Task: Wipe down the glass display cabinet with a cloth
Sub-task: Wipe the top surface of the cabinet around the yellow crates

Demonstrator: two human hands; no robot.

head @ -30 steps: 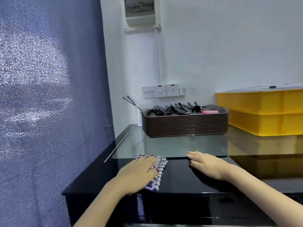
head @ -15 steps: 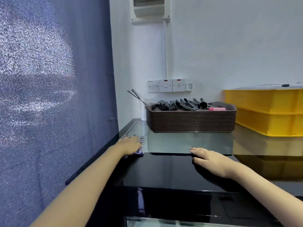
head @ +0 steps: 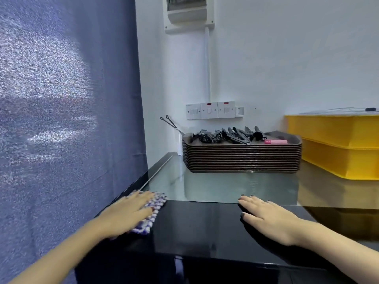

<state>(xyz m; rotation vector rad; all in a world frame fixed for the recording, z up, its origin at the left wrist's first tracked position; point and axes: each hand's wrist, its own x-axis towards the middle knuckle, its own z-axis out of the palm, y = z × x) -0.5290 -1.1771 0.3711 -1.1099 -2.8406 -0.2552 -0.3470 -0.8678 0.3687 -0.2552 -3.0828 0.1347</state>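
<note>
The glass display cabinet (head: 205,228) has a glossy black top in front and a clear glass pane further back. My left hand (head: 129,212) presses flat on a blue and white checked cloth (head: 153,210) at the top's left edge, close to the curtain. Most of the cloth is hidden under the palm. My right hand (head: 268,216) lies flat on the black top to the right, fingers spread, holding nothing.
A blue curtain (head: 67,119) hangs along the left side. A stack of brown trays (head: 242,158) with black tongs sits at the back of the glass. Yellow crates (head: 336,144) stand at the right. Wall switches (head: 211,110) are behind.
My left hand slid the cloth from the far left corner back toward me along the left edge. My right hand stayed put. The view tilted slightly.
</note>
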